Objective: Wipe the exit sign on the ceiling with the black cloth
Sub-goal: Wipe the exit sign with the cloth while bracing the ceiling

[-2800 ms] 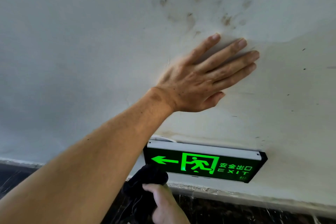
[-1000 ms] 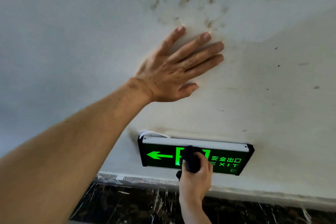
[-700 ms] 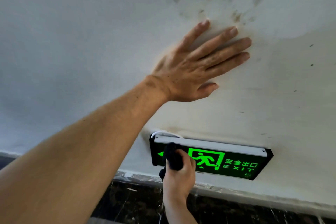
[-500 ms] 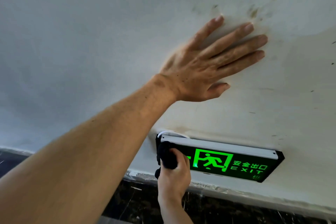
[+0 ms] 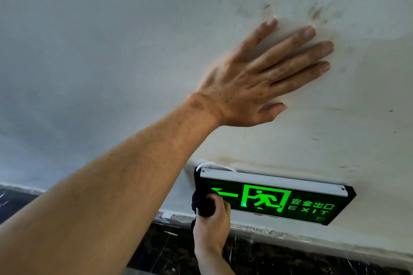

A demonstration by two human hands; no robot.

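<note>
A green lit exit sign (image 5: 290, 201) with a white top strip hangs under the white ceiling (image 5: 89, 40). My right hand (image 5: 212, 223) holds a bunched black cloth (image 5: 202, 204) and presses it against the sign's left end, over the arrow's tip. My left hand (image 5: 252, 80) lies flat on the ceiling above the sign, fingers spread, holding nothing. My left forearm crosses the view from the lower left.
Dark smudges (image 5: 315, 11) mark the ceiling above my left fingertips. A white cable (image 5: 214, 165) loops at the sign's top left corner. Below the ceiling's edge runs a dark marble wall (image 5: 268, 259).
My right hand has slid the black cloth leftward along the sign face, from the running-figure panel to the left end. My left hand stays flat on the ceiling.
</note>
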